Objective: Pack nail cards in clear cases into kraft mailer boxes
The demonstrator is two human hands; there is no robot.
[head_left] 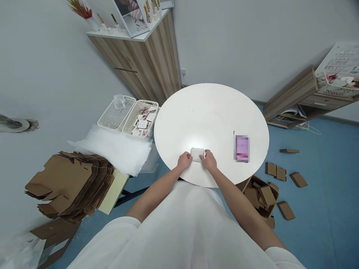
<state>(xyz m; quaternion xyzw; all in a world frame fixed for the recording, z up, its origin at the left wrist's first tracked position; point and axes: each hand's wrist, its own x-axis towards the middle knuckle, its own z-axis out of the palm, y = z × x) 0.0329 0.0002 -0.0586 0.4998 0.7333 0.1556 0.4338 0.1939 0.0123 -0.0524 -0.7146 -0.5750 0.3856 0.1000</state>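
A fanned stack of flat brown cardboard blanks (pixel 70 183) stands at far left, beside translucent white packing sheets (pixel 120 149). Next come two cream lattice plastic baskets (pixel 133 108), the nearer one holding printed cards (pixel 143 123). At the near edge of the round white table (pixel 202 112), the person's left hand (pixel 184 160) is curled narrow against the left side of a small white rectangular packet (pixel 197 153); whether it pinches cannot be told. The right hand (pixel 209 160) holds the opposite side, thumb over the near corner. Farther right lies a purple pixelated rectangle (pixel 242 148). The step in hand appears to be two-handed handling of the packet; the next move seems to call for light, even fingertip pressure at both edges.
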